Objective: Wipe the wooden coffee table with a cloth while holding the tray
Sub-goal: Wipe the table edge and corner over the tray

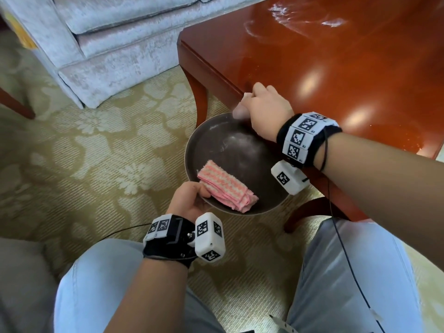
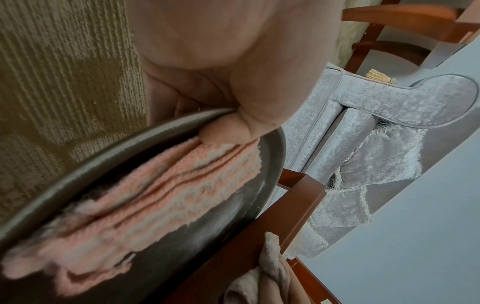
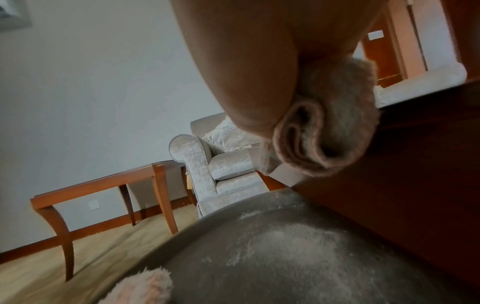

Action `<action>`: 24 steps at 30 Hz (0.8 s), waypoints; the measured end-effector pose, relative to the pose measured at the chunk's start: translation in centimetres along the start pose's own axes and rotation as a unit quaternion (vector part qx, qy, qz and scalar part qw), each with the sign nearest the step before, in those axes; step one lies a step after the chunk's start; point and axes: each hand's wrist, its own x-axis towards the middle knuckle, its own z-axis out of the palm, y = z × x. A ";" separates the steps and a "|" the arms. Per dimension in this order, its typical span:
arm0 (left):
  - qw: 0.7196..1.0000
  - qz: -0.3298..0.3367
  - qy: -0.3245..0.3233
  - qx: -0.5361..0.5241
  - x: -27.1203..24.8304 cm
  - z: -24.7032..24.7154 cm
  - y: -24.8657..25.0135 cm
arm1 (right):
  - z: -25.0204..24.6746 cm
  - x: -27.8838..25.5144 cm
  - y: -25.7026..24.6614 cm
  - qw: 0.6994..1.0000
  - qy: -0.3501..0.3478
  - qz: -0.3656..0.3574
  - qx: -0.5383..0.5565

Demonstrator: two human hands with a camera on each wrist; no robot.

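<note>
Cloth [image 1: 240,109] sits bunched in the right hand [image 1: 266,109], fingers curled round it at the coffee table [image 1: 336,75] edge, directly above the tray [image 1: 230,150] rim at twelve o'clock. At six o'clock the left hand [image 1: 189,200] pinches the tray and a folded pink towel [image 1: 225,188]. Powder seems mid-sweep into the tray; next, I judge, comes reaching the white streaks [image 1: 295,18] further in.

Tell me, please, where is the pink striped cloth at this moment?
In the head view, the pink striped cloth lies folded inside the dark round tray, at its near rim, beside the left hand that grips that rim.
</note>
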 end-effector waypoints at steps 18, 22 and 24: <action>1.000 -0.009 -0.003 -0.001 -0.2 0.4 0.5 | -0.3 -2.9 1.5 0.996 -0.043 0.078 0.014; 1.000 -0.011 0.001 -0.008 -0.1 0.3 0.5 | 0.4 -5.2 3.0 0.997 -0.022 0.065 0.025; 1.000 -0.011 -0.005 -0.013 0.0 0.1 0.4 | 0.4 -5.7 3.7 0.998 -0.026 0.044 0.046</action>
